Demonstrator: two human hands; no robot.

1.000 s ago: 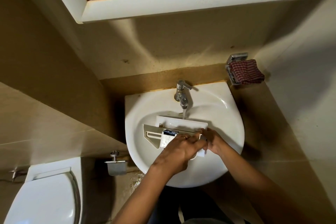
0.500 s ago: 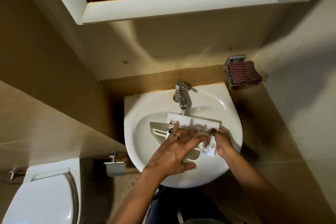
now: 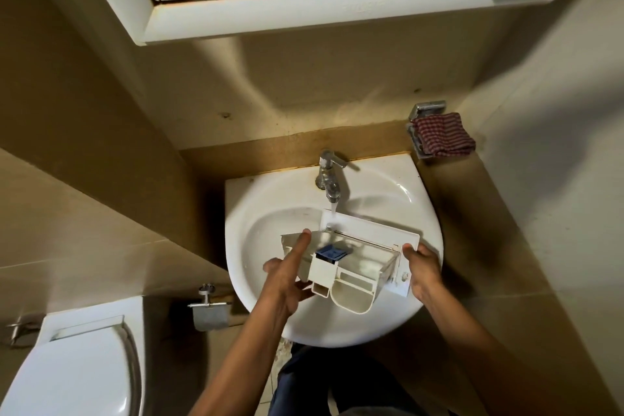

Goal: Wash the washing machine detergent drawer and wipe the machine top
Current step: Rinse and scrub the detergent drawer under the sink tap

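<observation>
Drawer (image 3: 351, 268) — one, one tap (image 3: 329, 179), right hand (image 3: 423, 268) gripping, left hand (image 3: 287, 277) seemingly touching

Bare forearms (image 3: 239, 365), dark blue trousers (image 3: 304, 382).

Matt white plastic drawer (image 3: 351, 257), glossy ceramic sink (image 3: 270, 213), shiny metal tap (image 3: 329, 176), woven checked cloth (image 3: 442, 134).
</observation>
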